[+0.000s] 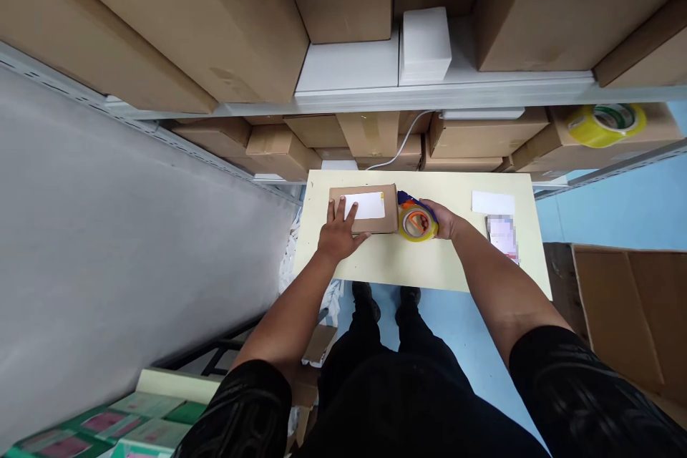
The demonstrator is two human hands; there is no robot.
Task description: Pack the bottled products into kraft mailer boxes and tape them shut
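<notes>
A small brown cardboard box [387, 213] with a white label on top lies on the pale yellow table [429, 265]. My left hand [340, 231] rests flat on the box's near left part, fingers spread. My right hand [443, 219] is closed round a tape dispenser [416, 220] with an orange-and-blue body and a yellowish roll of tape. The dispenser sits against the box's right end.
A white slip [492, 202] and a phone-like flat item [503, 236] lie on the table's right side. Shelves with large cardboard boxes [215, 21] stand behind, with a roll of tape [606, 123] on one at the right. An open carton [627, 315] stands at the right, green packs [123, 429] at lower left.
</notes>
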